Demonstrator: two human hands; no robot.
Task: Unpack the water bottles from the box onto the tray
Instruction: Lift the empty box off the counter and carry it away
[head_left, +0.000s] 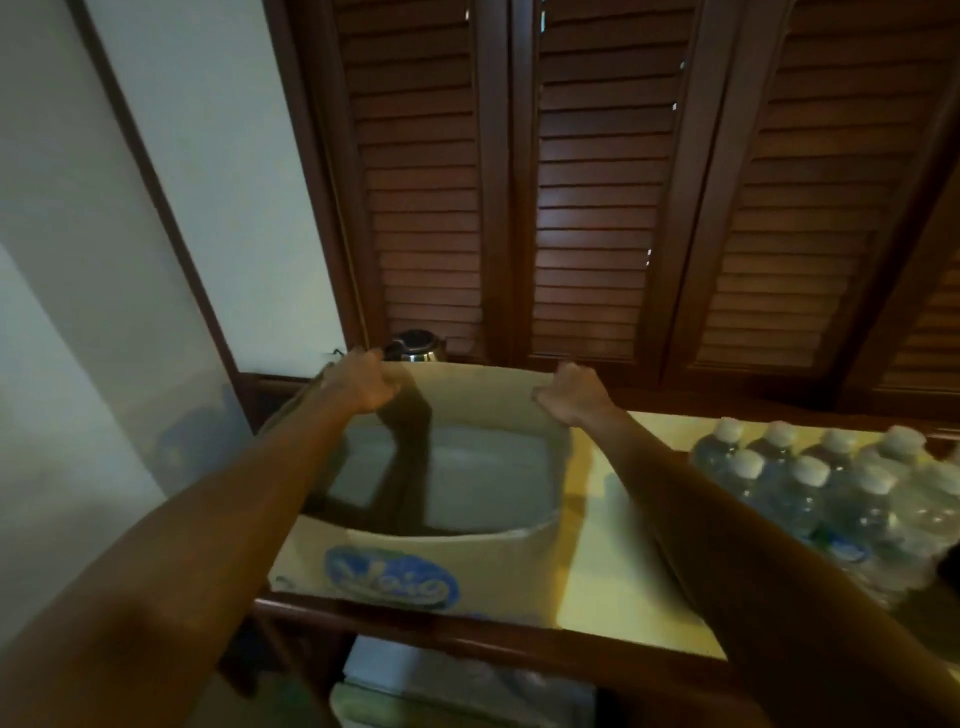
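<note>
Fingers of both hands are curled tight over the far rim of the cardboard box (415, 566): the left hand (358, 382) grips the far-left corner of that rim, the right hand (569, 397) the far-right corner, each closed on the card with nothing else in it. Both arms reach across the open top from the near side, so the box sits between the forearms.

Looking down into the box, I see only a pale bottom with dark bands across it; no bottle shows inside, so it looks emptied. Its long side runs left to right along the counter (618, 582), and one blue oval logo faces the near edge.

The water bottles (810, 493) stand upright in a tight cluster to the right of the box, well apart from both hands, caps up, long axes vertical. The right hand is the nearer one to them. I count about eight white caps clearly, in two rows; more may run off the right edge, where blur and the frame cut them off. Whether they rest on a tray I cannot make out, since the surface under them is hidden.

One box, one cluster of bottles, one dark kettle (415, 345) just behind the left hand, touching nothing I can tell.

My guess is the unpacking is done or nearly so, and the grip on the far rim suits lifting or dragging the box off the counter, away from the bottles on its right.
</note>
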